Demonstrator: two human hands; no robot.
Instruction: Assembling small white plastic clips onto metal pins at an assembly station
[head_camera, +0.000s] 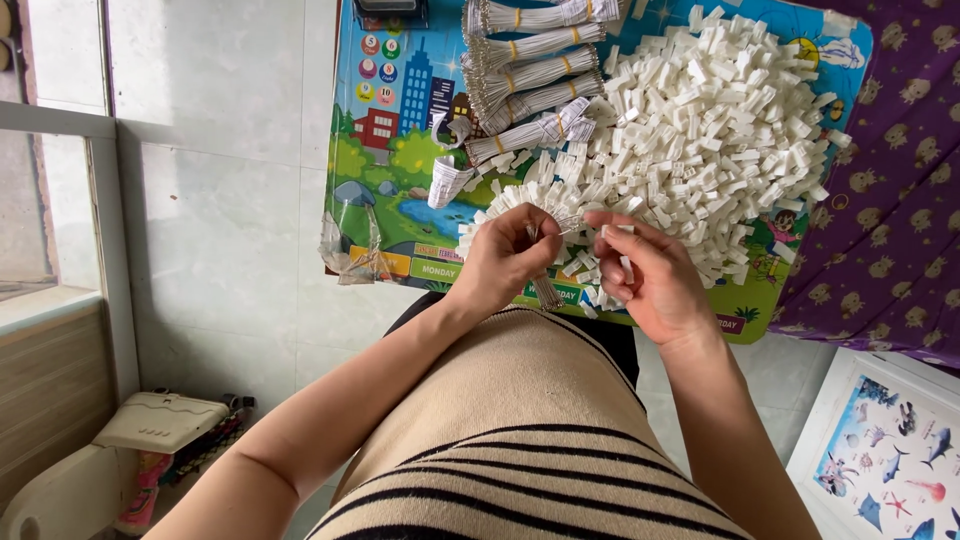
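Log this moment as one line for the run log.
left hand: holds thin wire bundle | right hand: pinches small white plastic piece | behind: white piece pile, tied wire bundles, colourful mat

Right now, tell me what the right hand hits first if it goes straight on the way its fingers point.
The right hand points up-left, so it would likely meet the left hand and its wire bundle first; depth is unclear.

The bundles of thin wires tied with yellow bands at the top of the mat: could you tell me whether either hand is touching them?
No, the tied wire bundles lie apart from both the left hand and right hand.
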